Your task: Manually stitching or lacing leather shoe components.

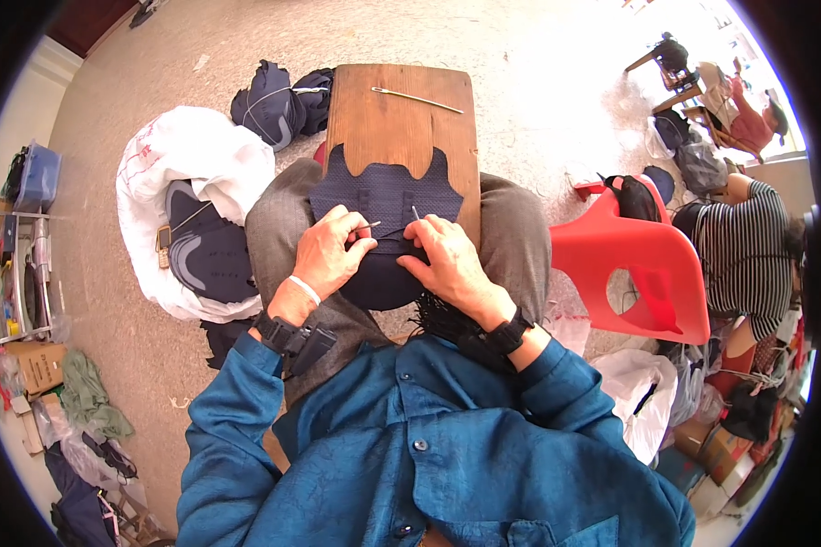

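Observation:
A dark navy cut fabric piece (388, 187) with a scalloped far edge lies over the near part of a wooden bench (401, 128), between my knees. My left hand (328, 253) is closed at its left side, thumb and fingers pinching a thin needle-like metal tool (373, 225). At the right side, my right hand (452, 263) pinches another slim metal tool (415, 212), its tip pointing away from me. Both hands rest close over the fabric, a short gap apart. Further off on the bench lies a long metal needle (418, 98).
Tied navy bundles (269, 105) sit left of the bench. A white sack (146, 164) there holds more navy pieces and a small phone (164, 246). To the right stands a red plastic chair (629, 251), with a person in a striped top (739, 255) beyond.

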Available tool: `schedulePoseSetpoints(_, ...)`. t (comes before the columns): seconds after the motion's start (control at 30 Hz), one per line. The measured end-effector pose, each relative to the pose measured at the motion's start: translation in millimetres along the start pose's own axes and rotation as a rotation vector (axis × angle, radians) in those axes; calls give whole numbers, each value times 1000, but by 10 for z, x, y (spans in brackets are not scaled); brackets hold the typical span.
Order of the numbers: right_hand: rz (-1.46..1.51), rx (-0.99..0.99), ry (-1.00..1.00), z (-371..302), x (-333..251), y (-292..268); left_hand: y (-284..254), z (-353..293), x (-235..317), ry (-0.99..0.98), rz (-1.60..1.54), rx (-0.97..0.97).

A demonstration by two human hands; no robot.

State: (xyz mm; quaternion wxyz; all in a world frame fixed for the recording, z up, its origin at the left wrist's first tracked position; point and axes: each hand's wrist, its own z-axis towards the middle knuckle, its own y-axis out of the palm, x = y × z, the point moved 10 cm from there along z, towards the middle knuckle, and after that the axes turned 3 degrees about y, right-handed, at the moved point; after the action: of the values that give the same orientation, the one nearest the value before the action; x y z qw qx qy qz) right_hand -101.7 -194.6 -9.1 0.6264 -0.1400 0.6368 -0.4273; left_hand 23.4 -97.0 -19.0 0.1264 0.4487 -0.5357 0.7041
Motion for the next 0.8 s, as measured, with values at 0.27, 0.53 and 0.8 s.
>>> schedulePoseSetpoints(0.27, 37, -23, 73, 20, 104, 18, 0, 31, -31, 38, -5, -82)
schedulePoseSetpoints(0.53, 55, -1, 66, 25, 104, 12, -136, -17, -168, 59, -29, -156)
schedulePoseSetpoints(0.8, 37, 22, 47, 7, 112, -32, -122, -6, 23, 49, -72, -55)
